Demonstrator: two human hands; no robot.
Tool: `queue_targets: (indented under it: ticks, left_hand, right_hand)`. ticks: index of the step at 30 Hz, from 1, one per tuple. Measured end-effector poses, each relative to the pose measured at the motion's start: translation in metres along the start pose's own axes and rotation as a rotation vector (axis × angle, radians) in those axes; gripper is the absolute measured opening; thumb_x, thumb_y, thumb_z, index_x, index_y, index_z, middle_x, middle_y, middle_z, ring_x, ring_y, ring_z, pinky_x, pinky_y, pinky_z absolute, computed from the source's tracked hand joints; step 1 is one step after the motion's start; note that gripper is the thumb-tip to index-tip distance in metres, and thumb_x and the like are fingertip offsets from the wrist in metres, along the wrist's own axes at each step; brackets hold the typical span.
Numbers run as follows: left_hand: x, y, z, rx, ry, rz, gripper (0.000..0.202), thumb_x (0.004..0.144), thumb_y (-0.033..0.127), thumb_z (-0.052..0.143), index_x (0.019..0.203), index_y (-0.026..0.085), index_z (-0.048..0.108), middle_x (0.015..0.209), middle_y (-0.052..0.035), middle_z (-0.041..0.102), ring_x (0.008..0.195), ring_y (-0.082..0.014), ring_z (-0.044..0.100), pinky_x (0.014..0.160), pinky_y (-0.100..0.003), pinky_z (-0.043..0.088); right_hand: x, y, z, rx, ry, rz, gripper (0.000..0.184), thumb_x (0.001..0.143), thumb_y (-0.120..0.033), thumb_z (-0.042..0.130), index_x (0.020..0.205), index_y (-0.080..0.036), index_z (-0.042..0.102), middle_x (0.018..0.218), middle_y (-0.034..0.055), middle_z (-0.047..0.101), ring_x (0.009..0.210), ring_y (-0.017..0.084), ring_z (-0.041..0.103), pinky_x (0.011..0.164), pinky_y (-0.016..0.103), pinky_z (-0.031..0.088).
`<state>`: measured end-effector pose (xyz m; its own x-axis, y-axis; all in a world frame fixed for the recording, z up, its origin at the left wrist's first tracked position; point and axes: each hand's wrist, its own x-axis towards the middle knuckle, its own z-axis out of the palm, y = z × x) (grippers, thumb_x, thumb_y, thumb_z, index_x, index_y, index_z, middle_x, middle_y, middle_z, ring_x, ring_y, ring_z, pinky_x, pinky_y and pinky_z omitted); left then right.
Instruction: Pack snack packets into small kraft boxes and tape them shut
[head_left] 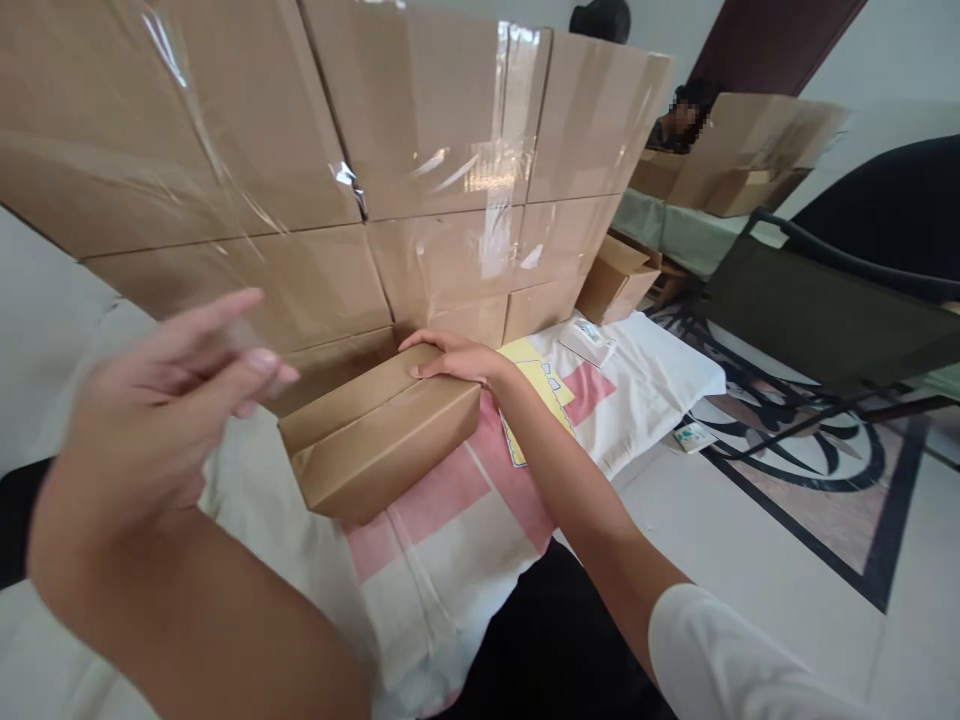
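Note:
A long closed cardboard box [386, 435] lies on the cloth-covered surface in front of me. My right hand [454, 358] holds its far right end from above, the thumb on the top and the other fingers reaching toward the back edge. To the left of the box, my left hand [161, 400] is raised in the air, slightly blurred. Its index finger points out and the thumb stands apart from it. The other fingers are curled in, and I see nothing held. The left hand does not touch the box.
A wall of taped cartons [450, 130] stands right behind the box. An open carton [619, 278] and a small white packet [587, 342] are at the right on the patterned cloth [442, 500]. A folding chair [810, 300] stands farther right. Another person [682, 115] is at the back.

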<state>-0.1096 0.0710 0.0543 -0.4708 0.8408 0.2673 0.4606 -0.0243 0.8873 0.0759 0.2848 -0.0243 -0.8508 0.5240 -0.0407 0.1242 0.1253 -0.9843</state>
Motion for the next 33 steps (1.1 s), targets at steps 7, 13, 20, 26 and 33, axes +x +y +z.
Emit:
queue_targets:
  ticks: [7,13,20,26,33]
  left_hand:
    - [-0.002,0.031,0.027,0.101,-0.250,-0.175,0.064,0.088,0.045,0.073,0.149,0.043,0.055,0.085,0.0014,0.079,0.072,-0.0165,0.059,0.061,-0.028,0.043]
    - [0.002,0.032,0.037,0.121,-0.157,-0.092,0.061,0.089,0.043,0.071,0.149,0.043,0.055,0.081,0.0041,0.078,0.093,-0.0217,0.072,0.094,-0.038,0.054]
    - [0.002,0.028,0.051,0.029,-0.281,-0.061,0.073,0.094,0.034,0.066,0.161,0.036,0.037,0.100,0.0019,0.079,0.102,-0.0206,0.073,0.097,-0.036,0.058]
    - [0.007,0.025,0.066,0.029,-0.332,-0.081,0.074,0.096,0.029,0.057,0.164,0.027,0.028,0.104,-0.0032,0.078,0.096,-0.0192,0.072,0.092,-0.037,0.059]
    - [0.011,0.020,0.069,0.082,-0.353,-0.107,0.074,0.094,0.032,0.057,0.163,0.028,0.030,0.110,-0.0035,0.078,0.106,-0.0207,0.071,0.090,-0.035,0.058]
  right_hand:
    - [-0.001,0.016,0.001,0.355,0.046,0.005,0.042,0.067,-0.028,0.079,0.108,-0.025,0.068,0.103,-0.0009,0.067,0.087,0.018,0.062,0.074,0.029,0.051]
    - [-0.002,0.033,0.009,0.470,0.137,-0.146,0.034,0.074,-0.029,0.069,0.107,-0.024,0.071,0.110,-0.0002,0.067,0.094,0.018,0.061,0.078,0.027,0.050]
    - [-0.001,0.044,0.008,0.400,0.137,-0.246,0.033,0.079,-0.032,0.062,0.110,-0.024,0.070,0.112,0.0008,0.067,0.096,0.019,0.059,0.080,0.028,0.049]
    - [-0.002,0.043,0.006,0.414,0.104,-0.254,0.033,0.078,-0.033,0.065,0.109,-0.024,0.067,0.106,-0.0002,0.066,0.089,0.017,0.059,0.080,0.028,0.048]
    - [-0.020,0.035,0.004,0.465,-0.045,-0.146,0.045,0.073,-0.046,0.071,0.111,-0.028,0.057,0.110,0.0024,0.063,0.091,0.023,0.062,0.075,0.032,0.050]
